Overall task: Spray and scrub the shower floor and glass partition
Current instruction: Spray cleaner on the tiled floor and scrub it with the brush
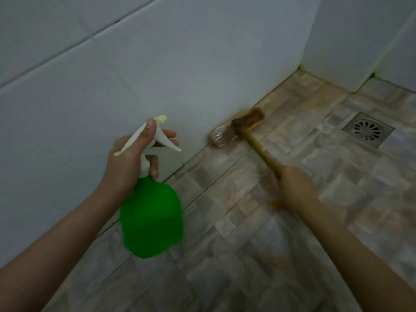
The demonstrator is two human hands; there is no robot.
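The brush (236, 129) lies with its brown head on the shower floor (247, 255), pressed right against the foot of the white tiled wall (135, 75). Its head is blurred, so the bristles cannot be made out. Its yellowish handle runs back from the head toward the lower right and into the right grip (292, 185), a bare hand clamped round the handle with its fingers curled over it. One finger seems to lie stretched along the handle toward the head, though the blur makes that hard to tell. An orange end of the handle shows just below the hand.

The spray bottle (152, 217) is held off the floor in the left grip (128, 163), the other bare hand, well to the left of the brush and close to the wall. This hand is clamped on the bottle's white sprayer top: the thumb lies over the top of it, two fingers reach in front of the trigger, and another finger curls round the neck below. The green body hangs under the hand, tilted, with the nozzle pointing up and to the right.

The floor is laid in beige and grey stone-look tiles. A round metal drain (368, 130) in a square frame sits in the floor to the right, well apart from the brush. Yellowish staining runs along the joint where wall meets floor, up to the far corner (301, 68).
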